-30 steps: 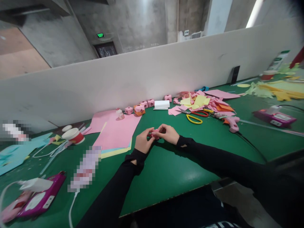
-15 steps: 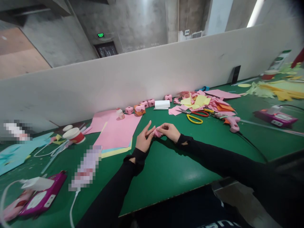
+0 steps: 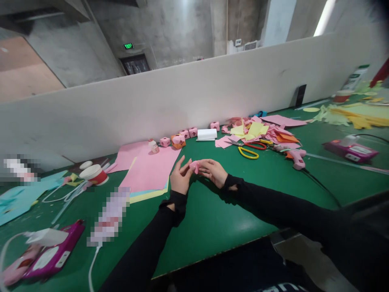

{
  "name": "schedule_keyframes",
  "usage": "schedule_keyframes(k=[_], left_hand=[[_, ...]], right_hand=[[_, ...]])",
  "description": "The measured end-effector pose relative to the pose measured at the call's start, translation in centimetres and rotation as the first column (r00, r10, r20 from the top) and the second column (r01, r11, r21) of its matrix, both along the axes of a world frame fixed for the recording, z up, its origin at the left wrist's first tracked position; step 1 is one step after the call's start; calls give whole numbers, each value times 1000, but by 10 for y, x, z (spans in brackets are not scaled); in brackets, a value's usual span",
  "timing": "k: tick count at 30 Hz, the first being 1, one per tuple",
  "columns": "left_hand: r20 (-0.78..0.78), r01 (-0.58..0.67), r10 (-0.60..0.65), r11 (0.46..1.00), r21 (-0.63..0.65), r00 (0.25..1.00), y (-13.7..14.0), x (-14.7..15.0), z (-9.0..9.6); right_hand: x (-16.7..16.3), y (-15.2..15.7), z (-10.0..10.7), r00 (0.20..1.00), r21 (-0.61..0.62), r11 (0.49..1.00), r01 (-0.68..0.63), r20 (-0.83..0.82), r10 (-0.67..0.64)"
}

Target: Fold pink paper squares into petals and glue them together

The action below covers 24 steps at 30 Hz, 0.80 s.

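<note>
Between my hands, above the green table (image 3: 209,227), is a small folded piece of pink paper (image 3: 194,165). My left hand (image 3: 180,177) pinches its left side between thumb and fingers, with other fingers raised. My right hand (image 3: 214,172) has its fingertips on the right side of the paper, partly hiding it. Beyond the hands lie a white paper roll or folded sheet (image 3: 207,134) and several pink folded paper pieces (image 3: 184,134). Yellow-handled scissors (image 3: 248,153) rest to the right of my hands.
Pink sheets (image 3: 148,166) lie at left, with a small bottle (image 3: 153,147) on them. Paper scraps (image 3: 258,127) are piled at the back, near a pink glue gun (image 3: 297,157). A paper cup (image 3: 95,174) and a purple power strip (image 3: 57,253) stand at left. A partition (image 3: 146,109) runs behind.
The pink paper has shifted slightly left and turned in my hands. My right-hand fingers have stretched out from a tighter pinch. The left hand has moved a little left.
</note>
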<state>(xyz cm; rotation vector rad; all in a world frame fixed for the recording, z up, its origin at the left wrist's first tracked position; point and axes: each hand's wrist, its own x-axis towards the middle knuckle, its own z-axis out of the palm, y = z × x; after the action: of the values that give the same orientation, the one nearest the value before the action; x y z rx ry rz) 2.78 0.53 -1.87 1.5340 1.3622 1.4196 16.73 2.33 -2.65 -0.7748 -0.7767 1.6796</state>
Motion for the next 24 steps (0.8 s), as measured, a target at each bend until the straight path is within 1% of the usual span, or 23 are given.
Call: schedule_keyframes(k=[2, 5, 8, 12, 14, 16, 19, 24], left_hand=[[11, 22, -22, 1000, -3, 1000, -1, 0, 2], [-9, 72, -71, 997, 23, 997, -3, 2, 4], [-100, 115, -106, 990, 87, 989, -5, 4, 3], [-246, 105, -67, 984, 144, 967, -7, 6, 2], [-250, 91, -55, 987, 136, 967, -7, 5, 2], [-227, 97, -72, 990, 100, 971, -7, 4, 3], [-219, 122, -107, 991, 54, 970, -6, 1, 4], [-241, 182, -169, 983, 34, 956, -7, -3, 7]], right_hand=[[-1, -2, 3, 998, -40, 999, -33, -60, 30], [-3, -4, 6, 994, -69, 996, -60, -95, 53], [-4, -5, 6, 995, -75, 996, -44, -96, 36], [-3, -5, 4, 996, -25, 998, -57, -65, 56], [-2, -4, 3, 994, -21, 997, -78, -82, 76], [-1, -3, 2, 990, -31, 995, -98, -110, 94], [1, -2, 0, 985, -28, 992, -120, -131, 116], [5, 1, -2, 981, -28, 989, -143, -140, 137]])
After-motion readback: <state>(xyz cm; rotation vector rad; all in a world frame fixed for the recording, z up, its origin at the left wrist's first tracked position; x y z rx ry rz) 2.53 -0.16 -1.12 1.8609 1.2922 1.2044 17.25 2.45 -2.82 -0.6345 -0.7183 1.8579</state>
